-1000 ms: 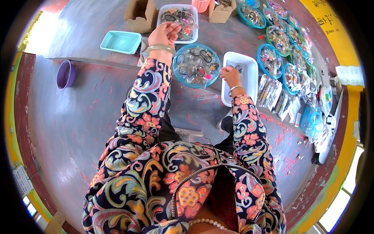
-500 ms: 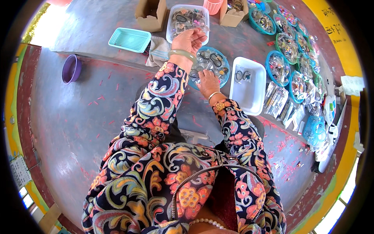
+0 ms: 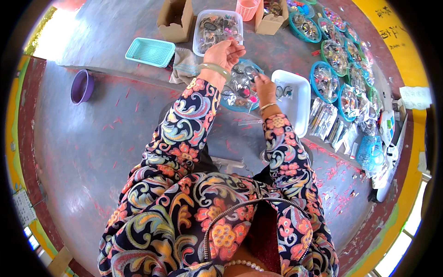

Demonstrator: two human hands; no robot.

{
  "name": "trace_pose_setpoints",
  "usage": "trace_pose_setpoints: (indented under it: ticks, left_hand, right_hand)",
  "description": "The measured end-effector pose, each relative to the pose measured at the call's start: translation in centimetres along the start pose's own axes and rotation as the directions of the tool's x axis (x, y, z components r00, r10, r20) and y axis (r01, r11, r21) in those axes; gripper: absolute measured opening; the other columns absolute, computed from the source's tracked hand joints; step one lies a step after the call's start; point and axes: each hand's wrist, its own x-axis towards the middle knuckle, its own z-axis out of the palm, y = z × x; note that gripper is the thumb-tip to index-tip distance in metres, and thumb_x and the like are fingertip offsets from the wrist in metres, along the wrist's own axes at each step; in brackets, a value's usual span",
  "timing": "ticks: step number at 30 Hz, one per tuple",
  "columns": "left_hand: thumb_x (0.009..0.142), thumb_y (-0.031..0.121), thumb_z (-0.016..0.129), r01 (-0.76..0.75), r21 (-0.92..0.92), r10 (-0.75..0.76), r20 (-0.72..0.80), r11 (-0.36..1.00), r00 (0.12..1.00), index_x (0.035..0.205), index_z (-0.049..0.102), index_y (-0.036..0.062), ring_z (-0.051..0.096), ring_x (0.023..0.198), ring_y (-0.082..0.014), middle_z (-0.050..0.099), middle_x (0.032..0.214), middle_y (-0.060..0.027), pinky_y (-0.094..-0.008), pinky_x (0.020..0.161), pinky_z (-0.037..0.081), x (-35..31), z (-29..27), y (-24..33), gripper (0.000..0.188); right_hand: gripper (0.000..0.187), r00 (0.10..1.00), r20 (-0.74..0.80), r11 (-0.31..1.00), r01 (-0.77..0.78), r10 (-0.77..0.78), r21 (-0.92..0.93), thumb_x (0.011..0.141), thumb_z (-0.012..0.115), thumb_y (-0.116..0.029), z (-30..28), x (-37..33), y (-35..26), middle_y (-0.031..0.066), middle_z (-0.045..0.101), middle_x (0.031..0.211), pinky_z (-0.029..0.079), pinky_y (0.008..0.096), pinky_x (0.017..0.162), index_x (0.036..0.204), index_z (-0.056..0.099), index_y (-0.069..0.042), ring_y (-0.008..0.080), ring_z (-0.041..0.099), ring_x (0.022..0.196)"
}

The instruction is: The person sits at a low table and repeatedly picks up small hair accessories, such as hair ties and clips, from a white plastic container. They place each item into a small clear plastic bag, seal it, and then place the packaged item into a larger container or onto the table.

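My left hand (image 3: pixel 224 56), a bangle on its wrist, hovers at the near edge of a white basin (image 3: pixel 195 40) full of small mixed hair accessories. Its fingers are curled together; what they pinch, if anything, is too small to make out. Below it sits a round blue basket (image 3: pixel 246 108) heaped with see-through packets of dark rings and pink pieces. Over this basket's right side my right hand (image 3: pixel 265 90) pinches a see-through plastic packet (image 3: pixel 252 72) with a dark ring in it. Just right of that hand, a white rectangular tub (image 3: pixel 295 113) holds a packet of dark hair ties (image 3: pixel 284 91).
Two cardboard boxes (image 3: pixel 176 28) and a pink basket (image 3: pixel 249 9) stand at the back. To the left are a turquoise basket (image 3: pixel 150 51), a grey cloth (image 3: pixel 184 67) and a purple bowl (image 3: pixel 82 87). Several baskets of packets (image 3: pixel 324 82) and flat packets (image 3: pixel 323 119) line the right.
My right hand has lifted out of the round basket and shifted right, a see-through packet now in its fingers. The left hand stays near the white basin. The view has shifted slightly.
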Motion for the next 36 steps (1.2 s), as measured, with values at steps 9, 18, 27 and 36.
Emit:
trace_pose_setpoints:
  ticks: [9, 18, 27, 36]
  left_hand:
    - [0.08, 0.033, 0.06, 0.073, 0.627, -0.274, 0.23, 0.776, 0.934, 0.094, 0.058, 0.0072, 0.058, 0.082, -0.0126, 0.06, 0.084, -0.0014, -0.0229, 0.053, 0.041, -3.3, 2.5, -2.4, 0.029]
    - [0.081, 0.029, 0.061, 0.243, 0.459, -0.375, 0.222, 0.854, 0.9, 0.091, 0.062, 0.0063, 0.054, 0.07, -0.0089, 0.059, 0.082, -0.0012, -0.0226, 0.053, 0.041, -3.8, 3.7, -5.4, 0.025]
    - [0.081, 0.03, 0.06, 0.303, 0.355, -0.417, 0.307, 0.884, 0.856, 0.09, 0.062, 0.004, 0.049, 0.068, -0.0088, 0.057, 0.079, -0.0014, -0.0218, 0.055, 0.037, -3.3, 4.2, -6.4, 0.028]
    - [0.081, 0.032, 0.059, 0.29, 0.36, -0.403, 0.296, 0.887, 0.866, 0.092, 0.062, 0.0047, 0.044, 0.062, -0.0073, 0.054, 0.073, 0.0009, -0.0203, 0.052, 0.031, -3.8, 4.9, -6.6, 0.03]
  right_hand:
    - [0.014, 0.981, 0.188, 0.791, -0.147, 0.041, 0.595, 0.085, 0.054, -0.016, -6.6, -5.7, -8.6, 0.0036, 0.062, 0.084, 0.042, 0.022, 0.063, 0.095, 0.054, -0.006, 0.0141, 0.06, 0.078]
    - [0.016, 0.978, 0.199, 0.815, -0.16, 0.056, 0.558, 0.08, 0.062, -0.017, -7.6, -7.2, -7.7, 0.0025, 0.063, 0.081, 0.039, 0.0231, 0.064, 0.092, 0.058, -0.006, 0.0119, 0.06, 0.074]
    - [0.013, 0.97, 0.239, 0.843, -0.162, 0.041, 0.513, 0.078, 0.063, -0.014, -7.8, -6.5, -7.3, 0.0016, 0.061, 0.077, 0.04, 0.0201, 0.059, 0.088, 0.06, -0.005, 0.0091, 0.056, 0.067]
    - [0.014, 0.959, 0.271, 0.794, -0.231, 0.087, 0.562, 0.078, 0.065, -0.017, -7.8, -6.6, -7.4, 0.0001, 0.057, 0.068, 0.039, 0.0193, 0.055, 0.08, 0.063, -0.003, 0.0081, 0.05, 0.059]
